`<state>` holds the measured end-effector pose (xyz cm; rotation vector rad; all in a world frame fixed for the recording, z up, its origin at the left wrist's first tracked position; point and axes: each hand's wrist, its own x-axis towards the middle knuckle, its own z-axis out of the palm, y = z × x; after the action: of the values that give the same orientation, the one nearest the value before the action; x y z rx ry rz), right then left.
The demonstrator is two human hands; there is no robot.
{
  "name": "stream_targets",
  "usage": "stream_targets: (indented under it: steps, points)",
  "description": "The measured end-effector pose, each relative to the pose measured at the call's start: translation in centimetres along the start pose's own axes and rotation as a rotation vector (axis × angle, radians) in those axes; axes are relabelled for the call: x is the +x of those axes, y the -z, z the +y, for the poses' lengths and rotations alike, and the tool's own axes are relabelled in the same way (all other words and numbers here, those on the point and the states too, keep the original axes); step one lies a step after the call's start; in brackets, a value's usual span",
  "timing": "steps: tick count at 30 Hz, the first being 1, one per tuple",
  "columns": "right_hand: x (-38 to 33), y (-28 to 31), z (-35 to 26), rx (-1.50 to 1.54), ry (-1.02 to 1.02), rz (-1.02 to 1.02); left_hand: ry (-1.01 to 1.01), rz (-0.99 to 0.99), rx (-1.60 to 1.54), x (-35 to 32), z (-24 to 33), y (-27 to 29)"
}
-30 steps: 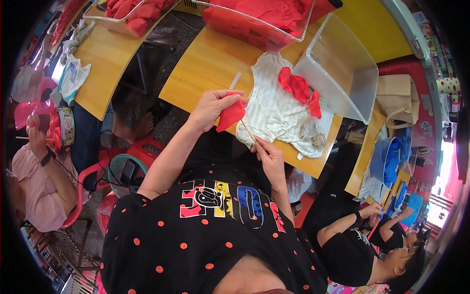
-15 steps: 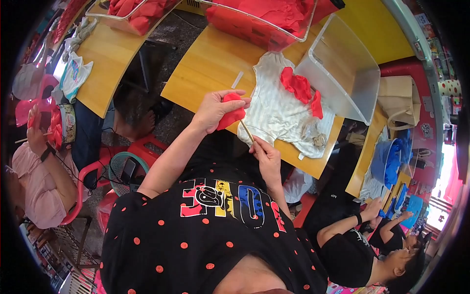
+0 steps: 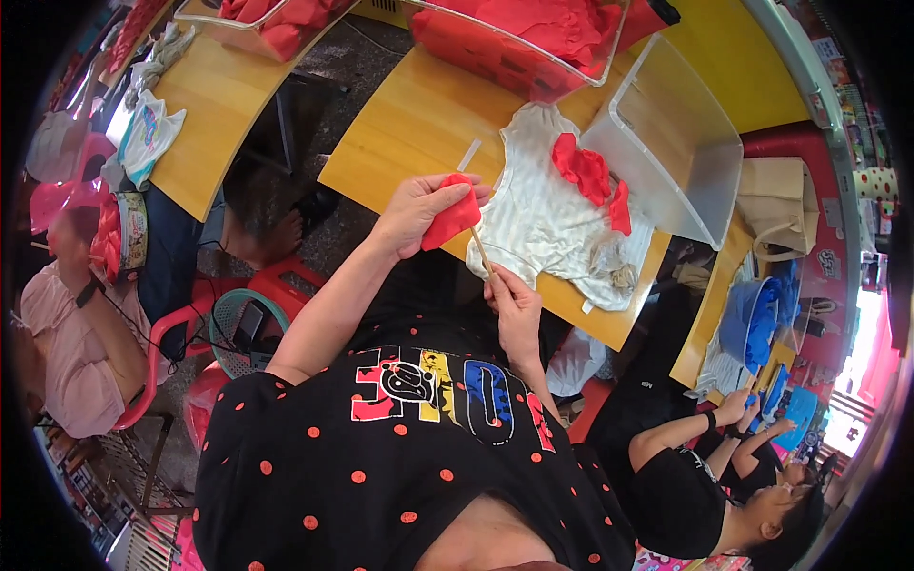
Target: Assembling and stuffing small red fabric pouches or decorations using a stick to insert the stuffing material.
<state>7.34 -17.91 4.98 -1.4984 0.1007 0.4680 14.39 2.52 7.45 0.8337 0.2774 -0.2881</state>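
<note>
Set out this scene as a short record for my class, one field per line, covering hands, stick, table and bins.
Left hand: pinches a red fabric piece
Right hand: grips a thin tan stick
Stick's upper end: meets the red fabric piece; tip hidden
Wooden table: bears a pale striped garment
On garment: loose red scraps
Right of garment: transparent plastic bin
Far side: red-filled bin

I can see a small piece of plain red cloth (image 3: 458,219) held up, bunched, at the near edge of the bench (image 3: 409,114). A thin tan stick (image 3: 480,249) slants up leftward to meet its lower right side; whether the tip goes inside, I can't tell.
</note>
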Motion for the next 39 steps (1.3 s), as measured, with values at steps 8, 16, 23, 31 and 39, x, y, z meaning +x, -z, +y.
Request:
stream_targets:
  steps: [8,16,23,31,39]
  points:
    - [-0.1,0.3,0.2,0.051,-0.073,-0.027,0.047,0.022,0.028,0.0,-0.2,0.8]
    - [0.6,-0.8,0.7,0.153,-0.156,-0.074,0.011,0.050,-0.011,0.1,-0.9,1.2]
    - [0.8,0.4,1.2,-0.201,0.005,-0.091,0.038,0.066,-0.008,-0.2,-0.8,2.2]
    - [1.2,-1.4,0.9,0.326,-0.231,-0.107,0.002,0.041,-0.098,0.3,-1.9,1.7]
    - [0.5,-1.4,1.3,0.576,-0.301,-0.156,-0.090,0.058,-0.150,0.3,-2.5,1.1]
